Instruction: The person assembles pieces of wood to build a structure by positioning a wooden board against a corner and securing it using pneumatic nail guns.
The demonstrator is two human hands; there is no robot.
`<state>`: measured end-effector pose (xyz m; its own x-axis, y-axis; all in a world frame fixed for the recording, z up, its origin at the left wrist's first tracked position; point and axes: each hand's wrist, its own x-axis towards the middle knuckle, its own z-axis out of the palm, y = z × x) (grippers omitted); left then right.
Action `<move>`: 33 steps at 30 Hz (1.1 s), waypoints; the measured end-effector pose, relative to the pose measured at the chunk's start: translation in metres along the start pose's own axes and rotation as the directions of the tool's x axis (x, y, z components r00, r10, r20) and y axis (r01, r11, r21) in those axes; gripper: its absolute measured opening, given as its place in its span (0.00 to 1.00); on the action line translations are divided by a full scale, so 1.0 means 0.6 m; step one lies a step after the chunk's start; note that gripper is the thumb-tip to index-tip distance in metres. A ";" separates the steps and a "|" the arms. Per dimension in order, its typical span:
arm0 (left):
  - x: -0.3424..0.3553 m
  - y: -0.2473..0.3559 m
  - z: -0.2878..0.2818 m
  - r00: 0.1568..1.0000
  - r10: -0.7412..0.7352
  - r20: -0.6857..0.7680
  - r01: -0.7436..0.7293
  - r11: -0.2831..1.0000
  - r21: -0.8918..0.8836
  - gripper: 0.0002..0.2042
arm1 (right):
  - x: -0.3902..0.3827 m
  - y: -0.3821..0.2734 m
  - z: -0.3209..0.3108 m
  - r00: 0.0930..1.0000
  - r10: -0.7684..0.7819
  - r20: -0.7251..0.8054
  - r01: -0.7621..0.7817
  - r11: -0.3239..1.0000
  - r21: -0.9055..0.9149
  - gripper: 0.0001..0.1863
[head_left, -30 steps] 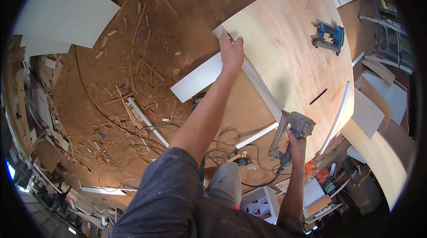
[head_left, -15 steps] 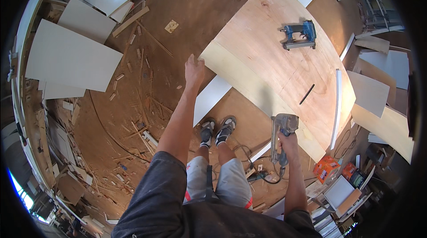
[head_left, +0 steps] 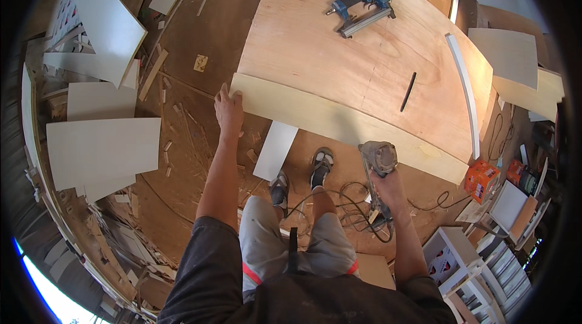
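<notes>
My left hand [head_left: 228, 110] is at the left end of a pale wood strip [head_left: 339, 123], its fingers stretched out and apart, touching the corner. That strip lies along the near edge of a large plywood panel [head_left: 315, 39]. In my right hand [head_left: 389, 189] is a grey nail gun [head_left: 381, 157], gripped by its handle just off the strip's near edge, toward its right end. A blue staple gun [head_left: 364, 6] rests on the far part of the panel. A black pen-like stick [head_left: 408, 92] and a narrow white strip [head_left: 463, 90] lie on the panel's right side.
A white board [head_left: 276, 149] sticks out from under the panel near my feet. An air hose [head_left: 348, 206] coils on the floor beneath the nail gun. White panels [head_left: 103, 148] and wood scraps lie at left. An orange box [head_left: 482, 180] stands at right.
My view has turned, so the panel appears more level and higher up. My left hand stays at the strip's end. My right hand still holds the nail gun, its head now tilted differently.
</notes>
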<state>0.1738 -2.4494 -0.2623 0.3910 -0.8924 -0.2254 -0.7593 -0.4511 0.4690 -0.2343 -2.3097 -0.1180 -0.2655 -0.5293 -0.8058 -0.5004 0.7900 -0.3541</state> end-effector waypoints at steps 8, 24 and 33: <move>0.111 0.049 -0.038 0.748 0.580 0.322 -0.663 0.661 0.351 0.33 | -0.014 -0.012 0.055 0.980 0.015 -0.201 0.005 0.995 0.098 0.20; 0.155 0.007 -0.015 0.238 0.834 0.497 -0.971 0.203 0.124 0.24 | -0.065 -0.127 0.355 0.602 0.360 -0.713 0.032 0.881 0.472 0.14; 0.173 0.009 -0.037 0.139 0.802 0.581 -0.990 0.109 0.087 0.23 | -0.227 -0.277 0.655 0.836 0.453 -0.309 0.139 0.371 0.918 0.11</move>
<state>0.2220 -2.5442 -0.2645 -0.8568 -0.4930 -0.1509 -0.5149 0.8336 0.1998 0.2092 -2.2475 -0.1360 -0.7035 -0.1804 -0.6874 0.5341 0.5037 -0.6789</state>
